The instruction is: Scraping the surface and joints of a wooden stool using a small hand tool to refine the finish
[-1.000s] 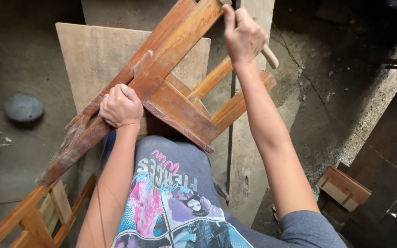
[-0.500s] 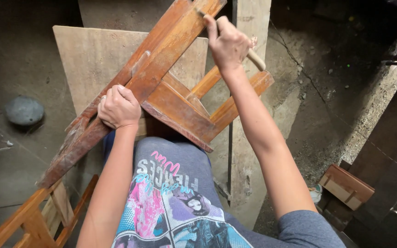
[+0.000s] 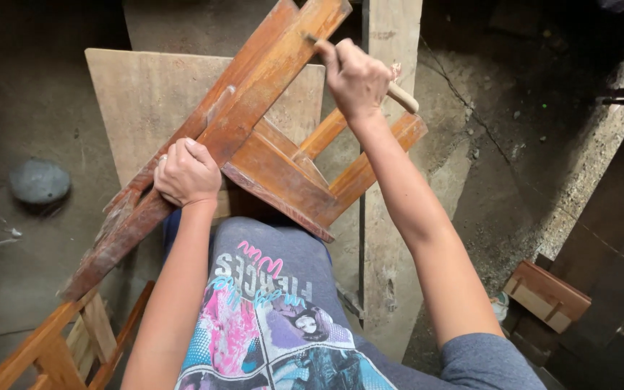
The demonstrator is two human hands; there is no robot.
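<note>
A brown wooden stool frame [image 3: 254, 141] lies tilted across my lap, its long leg running from lower left to the top. My left hand [image 3: 185, 173] grips that long leg near its lower half. My right hand [image 3: 355, 76] is closed around a wooden-handled tool [image 3: 403, 96], a brush or scraper by its look. The tool's tip touches the upper part of the leg near the top edge of the view. The tool's working end is mostly hidden by my fingers.
A flat plywood board [image 3: 146, 94] lies under the stool on the dirt floor. A tall wooden post [image 3: 391, 180] stands behind it. Another wooden frame [image 3: 59, 347] sits at lower left, a grey stone [image 3: 39, 182] at left, a small wooden box [image 3: 547, 295] at lower right.
My right hand with the tool has slid down and left along the leg's upper end. My left hand keeps its grip in the same place.
</note>
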